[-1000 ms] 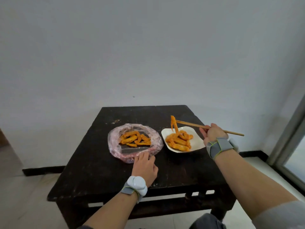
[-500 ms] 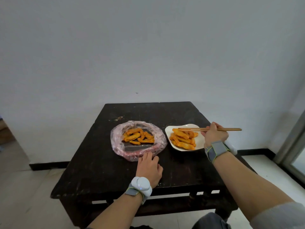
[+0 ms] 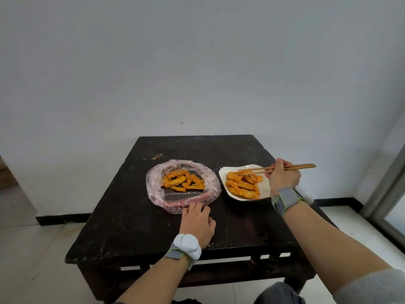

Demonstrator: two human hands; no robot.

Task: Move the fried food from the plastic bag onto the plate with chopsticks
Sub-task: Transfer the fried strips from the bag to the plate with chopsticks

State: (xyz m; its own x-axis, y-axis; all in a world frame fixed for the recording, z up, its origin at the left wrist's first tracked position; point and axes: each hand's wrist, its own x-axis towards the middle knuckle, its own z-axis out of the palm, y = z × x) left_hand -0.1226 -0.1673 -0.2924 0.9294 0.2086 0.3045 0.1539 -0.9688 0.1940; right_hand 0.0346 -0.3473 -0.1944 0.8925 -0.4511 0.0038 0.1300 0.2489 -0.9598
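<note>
At near rim of bag [image 3: 156, 189], rests left grip [image 3: 198, 224] on desk [image 3: 131, 216], fingers loose and flat against plastic, likely to stop it sliding. Holds chopsticks [image 3: 303, 166] in right grip [image 3: 282, 179], clenched round them, tips bare and level over plate [image 3: 221, 176]. Leaves fried food [image 3: 183, 183] split: some in bag at left, some already plated at right.

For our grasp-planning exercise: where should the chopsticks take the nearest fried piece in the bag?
Probably mid-length, across its narrow width, from above: the piece lies flat at the pile's near edge, and the raised rim of the bag blocks a low approach.
</note>
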